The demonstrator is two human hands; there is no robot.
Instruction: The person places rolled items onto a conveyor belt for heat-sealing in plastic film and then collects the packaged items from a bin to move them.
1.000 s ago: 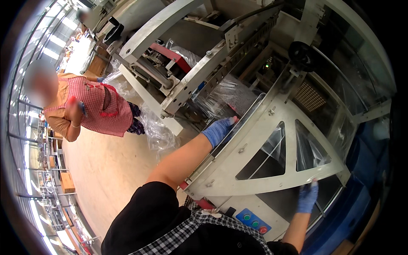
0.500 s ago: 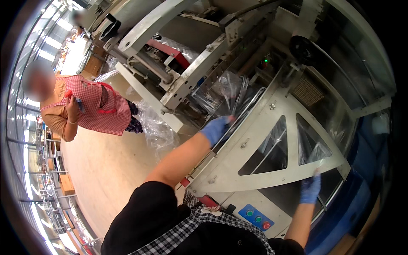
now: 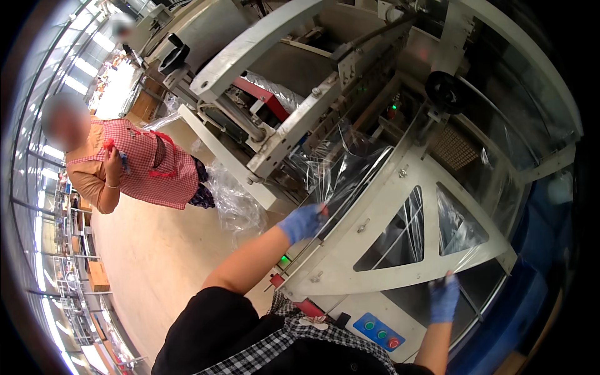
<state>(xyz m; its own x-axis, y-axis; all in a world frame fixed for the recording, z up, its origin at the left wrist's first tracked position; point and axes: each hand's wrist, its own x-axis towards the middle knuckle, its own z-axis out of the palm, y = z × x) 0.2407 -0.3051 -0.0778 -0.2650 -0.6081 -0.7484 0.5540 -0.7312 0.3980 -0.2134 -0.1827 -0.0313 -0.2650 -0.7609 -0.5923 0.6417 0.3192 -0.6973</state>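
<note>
ok so counting up: two blue-gloved hands on the wearer, one left hand (image 3: 300,224) and one right hand (image 3: 444,301). Two other people, one a co-worker (image 3: 103,156) nearby, one a person (image 3: 120,27) way in back. Two checked aprons, one red-and-white apron (image 3: 164,178), one black-and-white apron (image 3: 290,326). One cream plate (image 3: 337,259) with two cutouts and three wing nuts (image 3: 363,225). One blue control panel (image 3: 362,323) with three buttons: two green buttons (image 3: 369,325), one red button (image 3: 392,342). Clear film (image 3: 340,159) sheets overlap, can't count those.
</note>
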